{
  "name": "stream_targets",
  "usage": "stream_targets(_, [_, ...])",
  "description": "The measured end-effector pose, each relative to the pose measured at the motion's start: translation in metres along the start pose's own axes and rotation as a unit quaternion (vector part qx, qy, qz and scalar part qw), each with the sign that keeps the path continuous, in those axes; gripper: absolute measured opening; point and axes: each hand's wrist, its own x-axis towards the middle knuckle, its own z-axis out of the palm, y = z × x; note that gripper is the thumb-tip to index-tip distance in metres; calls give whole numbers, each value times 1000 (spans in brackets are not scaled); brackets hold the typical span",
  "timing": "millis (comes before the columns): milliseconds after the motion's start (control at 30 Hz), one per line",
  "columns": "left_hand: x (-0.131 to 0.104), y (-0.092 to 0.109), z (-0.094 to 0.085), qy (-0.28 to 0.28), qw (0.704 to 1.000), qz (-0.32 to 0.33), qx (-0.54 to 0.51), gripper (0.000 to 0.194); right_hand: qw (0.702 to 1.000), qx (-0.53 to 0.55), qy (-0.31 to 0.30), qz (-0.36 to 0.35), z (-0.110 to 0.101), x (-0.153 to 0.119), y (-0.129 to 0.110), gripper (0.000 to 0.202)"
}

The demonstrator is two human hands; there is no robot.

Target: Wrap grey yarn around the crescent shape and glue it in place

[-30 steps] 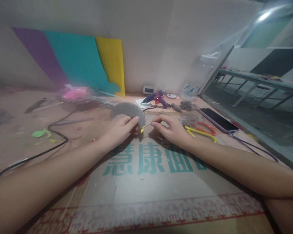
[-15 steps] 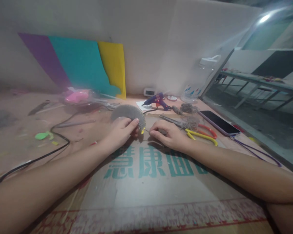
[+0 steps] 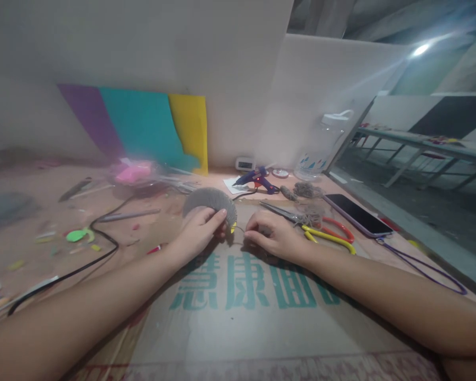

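A round grey disc with ridged edges [image 3: 211, 199] stands tilted near the middle of the table. My left hand [image 3: 201, 228] grips its lower part, thumb on the near face. A small yellow piece [image 3: 233, 228] shows at the disc's right edge. From there a thin dark strand [image 3: 239, 229] runs to my right hand [image 3: 267, 232], whose thumb and forefinger pinch its end. Just behind my right hand lie grey-jawed pliers with yellow handles [image 3: 329, 238] and a tool with red-orange handles [image 3: 343, 228].
A glue gun [image 3: 256, 179] with a lit red light rests at the back, near grey yarn bundles [image 3: 307, 189]. Right of them are a phone [image 3: 359, 214] and a clear bottle [image 3: 321, 145]. A black cable [image 3: 103, 259] and coloured scraps lie left.
The view has tilted up, so the table things sit lower in the picture. Both hands keep their hold, with little visible change between them.
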Motion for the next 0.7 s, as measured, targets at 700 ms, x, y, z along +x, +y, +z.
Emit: stream_targets(700, [0, 9, -5, -14, 994, 39, 102, 50, 998, -43, -15, -43, -6, -2, -6, 18])
